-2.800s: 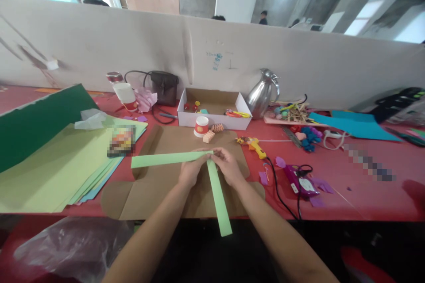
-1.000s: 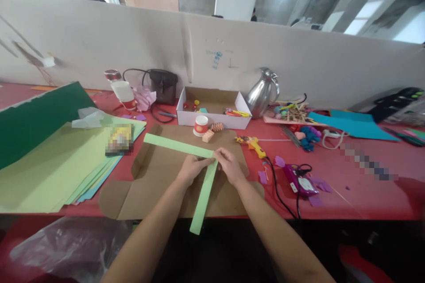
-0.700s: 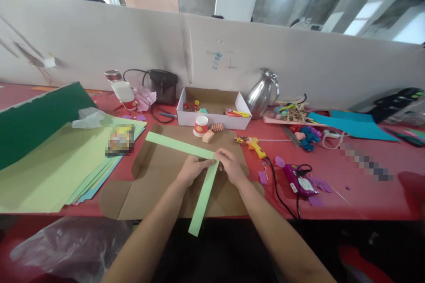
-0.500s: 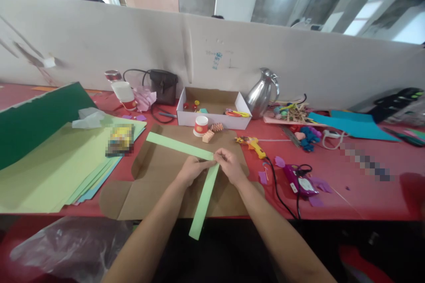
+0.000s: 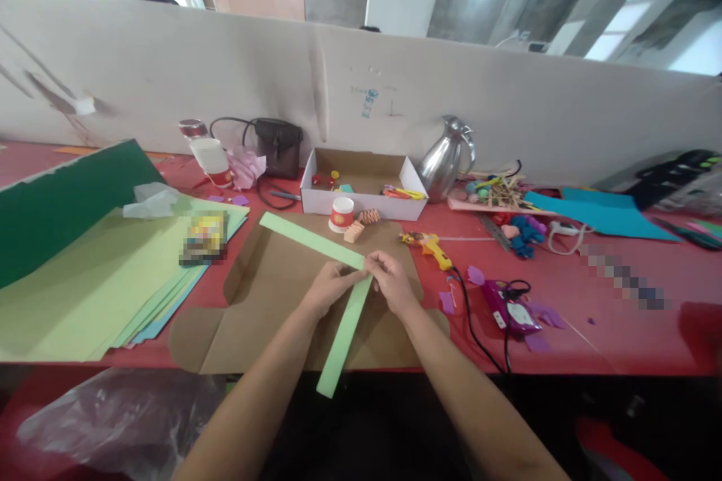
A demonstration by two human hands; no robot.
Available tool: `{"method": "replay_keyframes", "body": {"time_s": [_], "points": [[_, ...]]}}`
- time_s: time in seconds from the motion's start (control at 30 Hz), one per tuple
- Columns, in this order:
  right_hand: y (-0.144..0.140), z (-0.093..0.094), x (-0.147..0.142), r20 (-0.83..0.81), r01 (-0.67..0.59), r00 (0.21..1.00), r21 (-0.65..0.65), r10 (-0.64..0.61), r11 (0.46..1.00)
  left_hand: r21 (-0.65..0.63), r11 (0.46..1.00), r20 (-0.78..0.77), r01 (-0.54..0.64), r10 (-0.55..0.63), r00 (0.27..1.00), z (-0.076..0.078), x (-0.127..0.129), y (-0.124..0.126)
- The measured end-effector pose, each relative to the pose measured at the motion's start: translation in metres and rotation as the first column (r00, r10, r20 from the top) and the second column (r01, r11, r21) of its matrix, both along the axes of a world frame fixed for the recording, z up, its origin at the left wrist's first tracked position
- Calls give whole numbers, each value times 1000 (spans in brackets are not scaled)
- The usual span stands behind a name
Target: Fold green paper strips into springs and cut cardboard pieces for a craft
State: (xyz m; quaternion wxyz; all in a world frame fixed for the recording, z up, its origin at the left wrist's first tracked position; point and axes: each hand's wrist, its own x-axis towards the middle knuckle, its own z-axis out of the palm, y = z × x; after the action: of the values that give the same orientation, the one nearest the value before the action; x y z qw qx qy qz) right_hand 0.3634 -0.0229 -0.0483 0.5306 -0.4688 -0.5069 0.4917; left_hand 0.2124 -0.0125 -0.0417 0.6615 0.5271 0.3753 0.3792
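1. Two light green paper strips meet in my hands: the near strip [image 5: 344, 337] runs from my fingers toward me, its free end hanging past the front edge of the surface [image 5: 609, 316].
2. My left hand [image 5: 327, 287] has its grip pinched together on the spot where the strips join, thumb on top.
3. My right hand [image 5: 392, 282] is clamped on the same joint from the other side, fingers curled, touching the left fingertips.
4. Both hands hover over a flattened brown cardboard sheet [image 5: 265, 301].
5. From the joint, the far strip [image 5: 310, 238] slants away to the left across the cardboard.
6. Beyond lie a yellow glue gun [image 5: 429, 246], a small red-and-white cup [image 5: 341, 213] and an open white box [image 5: 361, 184].
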Motion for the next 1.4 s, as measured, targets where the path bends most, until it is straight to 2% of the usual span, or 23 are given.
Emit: {"method": "replay_keyframes", "body": {"time_s": [0.23, 0.33, 0.47, 0.53, 0.6, 0.67, 0.73, 0.77, 0.87, 0.93, 1.03, 1.2, 1.4], "points": [[-1, 0, 2, -22, -63, 998, -8, 63, 998, 26, 999, 4, -37, 37, 999, 0, -1, -1], [-2, 2, 2, -57, -74, 996, 6, 74, 997, 25, 999, 37, -19, 18, 999, 1, -2, -1], [-2, 4, 0, -158, -49, 986, 18, 51, 999, -39, 997, 196, 65, -57, 979, 4, -2, -1], [-1, 6, -1, -219, -11, 976, 21, 15, 1000, -31, 997, 267, 75, -65, 961, 5, -2, 0], [-1, 7, -2, -265, 22, 964, 21, -15, 1000, 58, 996, 235, 60, -72, 969, 6, 0, 0], [-1, 8, -4, -291, 44, 956, 24, -35, 999, 213, 977, 129, 30, -59, 990, 6, 2, -1], [-2, 8, -7, -305, 66, 951, 35, -53, 997, 332, 943, 69, -33, 11, 998, 6, 6, -3], [-2, 7, -8, -310, 72, 949, 38, -57, 997, 345, 935, 72, -87, 66, 995, 5, 7, -4], [-3, 6, -12, -288, 13, 958, 36, -2, 999, 197, 945, 140, -261, 237, 961, 1, 10, -3], [-4, 6, -13, -232, -52, 971, 35, 59, 998, 96, 942, 164, -323, 305, 938, -2, 8, -2], [-4, 5, -13, -156, -88, 984, 35, 92, 996, 67, 941, 158, -333, 319, 934, -4, 5, 0], [-4, 4, -9, -129, -101, 986, 48, 107, 994, 63, 944, 112, -325, 317, 942, -3, 2, 0], [-3, 2, -6, -47, -62, 997, 71, 65, 996, 24, 927, 60, -375, 374, 926, -11, 0, 3]]}}
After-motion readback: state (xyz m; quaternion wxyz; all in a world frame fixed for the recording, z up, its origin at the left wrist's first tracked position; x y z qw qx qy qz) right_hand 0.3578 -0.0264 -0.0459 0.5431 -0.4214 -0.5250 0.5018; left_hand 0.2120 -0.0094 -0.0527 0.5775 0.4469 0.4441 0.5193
